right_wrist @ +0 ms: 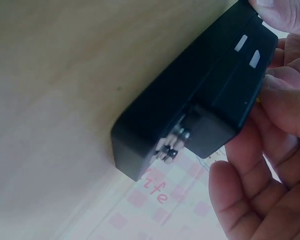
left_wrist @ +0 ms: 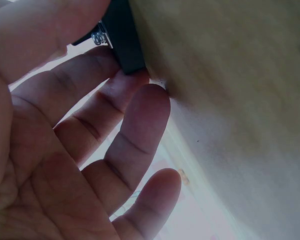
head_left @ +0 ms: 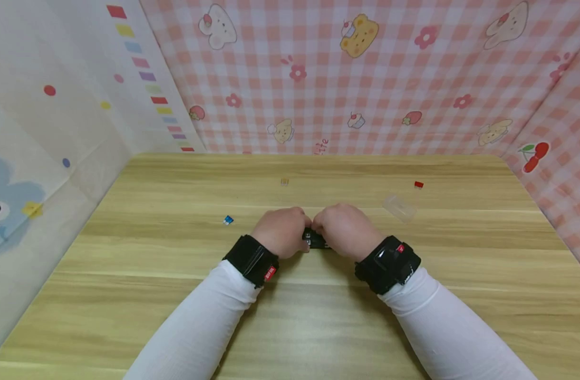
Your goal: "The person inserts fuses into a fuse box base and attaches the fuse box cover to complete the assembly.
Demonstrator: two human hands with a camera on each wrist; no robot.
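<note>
A black fuse block (head_left: 316, 239) with metal screw terminals (right_wrist: 174, 142) at its end lies on the table between both hands. My left hand (head_left: 282, 229) grips its left end, thumb on one side and fingertips at the other. Close by, my right hand (head_left: 349, 229) has its thumb and fingers pinched at the block's side. A speck of a small yellow piece (right_wrist: 258, 99) shows beside the right thumb, the rest hidden by the fingers. In the left wrist view, the block's dark end (left_wrist: 126, 42) shows beyond the left fingers.
A blue blade fuse (head_left: 228, 220) lies left of the hands, a pale tan one (head_left: 284, 182) behind them, and a red one (head_left: 419, 184) at the back right. A clear plastic cover (head_left: 399, 207) rests right of the right hand. A checked cloth (head_left: 318, 79) hangs behind the table.
</note>
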